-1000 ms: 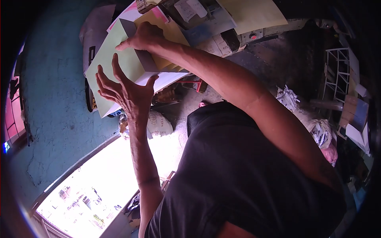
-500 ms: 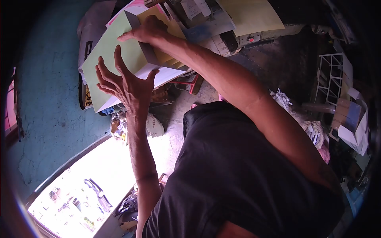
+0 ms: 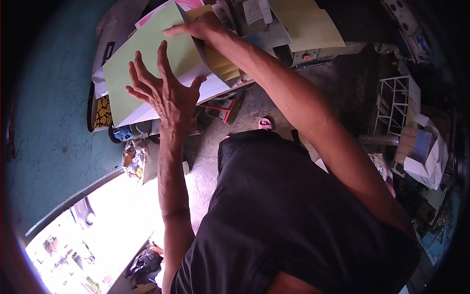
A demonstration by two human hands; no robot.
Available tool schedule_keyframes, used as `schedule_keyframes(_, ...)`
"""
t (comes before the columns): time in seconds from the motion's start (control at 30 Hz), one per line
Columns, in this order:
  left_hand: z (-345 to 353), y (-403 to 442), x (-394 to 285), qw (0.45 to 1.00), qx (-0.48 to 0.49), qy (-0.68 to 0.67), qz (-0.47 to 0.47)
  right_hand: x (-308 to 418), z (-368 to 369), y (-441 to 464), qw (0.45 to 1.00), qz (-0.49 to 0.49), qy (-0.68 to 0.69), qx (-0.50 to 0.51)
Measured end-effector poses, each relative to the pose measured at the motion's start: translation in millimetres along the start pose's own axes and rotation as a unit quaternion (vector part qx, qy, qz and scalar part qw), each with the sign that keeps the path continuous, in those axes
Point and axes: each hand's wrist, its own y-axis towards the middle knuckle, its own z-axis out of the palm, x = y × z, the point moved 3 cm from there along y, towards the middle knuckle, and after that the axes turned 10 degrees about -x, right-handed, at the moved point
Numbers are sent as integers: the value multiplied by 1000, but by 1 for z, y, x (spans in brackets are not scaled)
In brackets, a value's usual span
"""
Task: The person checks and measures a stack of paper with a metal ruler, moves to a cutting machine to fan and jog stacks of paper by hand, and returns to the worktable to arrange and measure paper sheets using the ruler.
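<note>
A large pale green sheet of paper or thin card [image 3: 142,54] lies on the worktop at the upper left, over a white sheet [image 3: 201,79]. My left hand [image 3: 169,93] hovers over or lightly rests on the green sheet, its fingers spread and the thumb pointing right; contact is unclear. At the sheet's right edge, my right hand [image 3: 203,27] has its thumb on top and its other fingers curled round the edge, partly hidden. Just beneath that hand are tan sheets [image 3: 223,63].
Yellow sheets [image 3: 313,29] lie at the top right, above a machine edge with a red button [image 3: 306,56]. A white rack [image 3: 393,105] and a cardboard box [image 3: 413,142] stand at the right. A teal wall [image 3: 54,98] rises at the left.
The green sheet's right edge, which stood raised as a flap, now lies flatter and further right. My right hand has shifted right and slightly up with it. My left hand has moved slightly right.
</note>
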Motion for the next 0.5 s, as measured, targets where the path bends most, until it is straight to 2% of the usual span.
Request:
schedule_keyframes(0.07, 0, -2, 2, 1000, -4, -13, -2, 0, -1, 0, 1000, -10, 1, 3)
schedule_keyframes(0.13, 0, -3, 4, 1000, -7, -25, -15, 16, -8, -15, 996, -27, 71, 50)
schedule_keyframes(0.17, 0, -3, 6, 999, -2, -30, -13, 23, -12, -24, 993, 1, 95, 63)
schedule_keyframes(0.3, 3, -4, 11, 998, -1, -54, -16, 25, -16, -28, 991, 56, 81, 94)
schedule_keyframes(0.5, 2, -5, 11, 999, -3, -47, -3, 23, -15, -26, 989, 46, 79, 120)
